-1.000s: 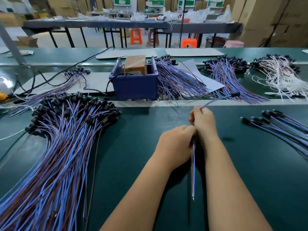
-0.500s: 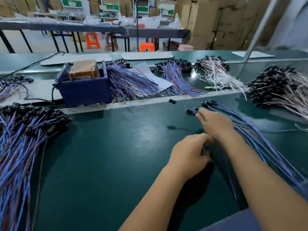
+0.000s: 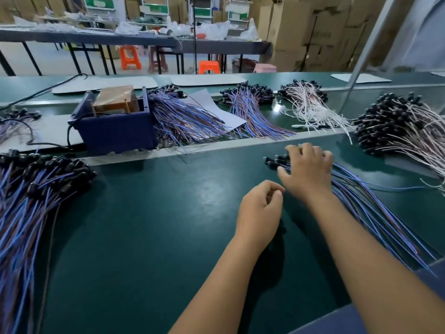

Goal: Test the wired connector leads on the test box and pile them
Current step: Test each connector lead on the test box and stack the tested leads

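My right hand [image 3: 308, 172] lies with spread fingers on the small pile of blue and brown leads [image 3: 375, 213] at the right of the green table; their black connector heads [image 3: 274, 161] poke out past my fingers. Just left of it, my left hand [image 3: 258, 208] hovers loosely curled and holds nothing. A large pile of the same leads [image 3: 31, 201] fans out at the far left. The blue test box [image 3: 115, 136], with a brown block inside, stands behind a pale strip at the back left.
More lead piles lie behind the strip: blue ones [image 3: 187, 119] beside the box, another bunch [image 3: 252, 109], white leads [image 3: 310, 107] with a pen [image 3: 310, 126], and a black-headed heap [image 3: 397, 126] at the right. A metal post [image 3: 366, 49] rises at the back right.
The single lead that both hands held has gone right onto the small pile. Both hands have let go, and the right hand now lies spread on that pile. The view turned right.
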The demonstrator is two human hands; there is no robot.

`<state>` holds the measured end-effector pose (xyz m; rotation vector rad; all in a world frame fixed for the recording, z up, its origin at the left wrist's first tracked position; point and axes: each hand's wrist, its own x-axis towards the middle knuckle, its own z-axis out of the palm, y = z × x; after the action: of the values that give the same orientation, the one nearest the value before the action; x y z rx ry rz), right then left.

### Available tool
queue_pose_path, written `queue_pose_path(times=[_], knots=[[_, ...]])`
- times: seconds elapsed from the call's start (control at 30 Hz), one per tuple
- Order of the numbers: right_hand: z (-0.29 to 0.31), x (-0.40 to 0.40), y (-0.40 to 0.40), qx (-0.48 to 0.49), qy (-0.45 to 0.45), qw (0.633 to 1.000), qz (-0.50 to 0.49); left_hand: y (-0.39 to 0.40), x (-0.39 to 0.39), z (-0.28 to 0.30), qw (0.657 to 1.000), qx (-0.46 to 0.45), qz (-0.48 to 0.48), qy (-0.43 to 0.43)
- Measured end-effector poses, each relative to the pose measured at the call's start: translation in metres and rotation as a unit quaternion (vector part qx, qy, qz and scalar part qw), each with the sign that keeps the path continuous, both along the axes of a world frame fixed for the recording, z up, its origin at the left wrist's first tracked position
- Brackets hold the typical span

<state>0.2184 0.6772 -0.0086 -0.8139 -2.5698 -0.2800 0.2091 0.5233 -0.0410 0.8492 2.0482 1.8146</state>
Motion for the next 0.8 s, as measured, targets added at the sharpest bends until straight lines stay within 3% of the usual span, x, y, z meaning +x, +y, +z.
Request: queue_pose_path(times=[0.1,0.23,0.4,0.5,0.63,0.8], knots=[[-0.001,-0.032,-0.049,-0.061,0.028,0.994,0.090,-0.011,-0.013,0.005,0.993,0.050,0.089,-0.054],[-0.015,-0.066,-0.112,-0.146,0.035,0.976,0.157,-0.054,-0.057,0.011,0.976,0.064,0.201,-0.061],[-0.024,-0.102,-0.173,-0.145,0.020,0.966,0.211,-0.125,-0.115,0.014,0.943,0.050,0.326,-0.049],[-0.020,-0.124,-0.213,-0.213,0.050,0.948,0.229,-0.152,-0.135,0.015,0.917,-0.005,0.399,0.003],[-0.023,-0.140,-0.252,-0.372,0.089,0.889,0.251,-0.168,-0.152,0.012,0.885,-0.089,0.448,0.095],[-0.027,-0.139,-0.246,-0.379,0.075,0.887,0.253,-0.172,-0.162,0.010,0.847,-0.266,0.421,0.188]])
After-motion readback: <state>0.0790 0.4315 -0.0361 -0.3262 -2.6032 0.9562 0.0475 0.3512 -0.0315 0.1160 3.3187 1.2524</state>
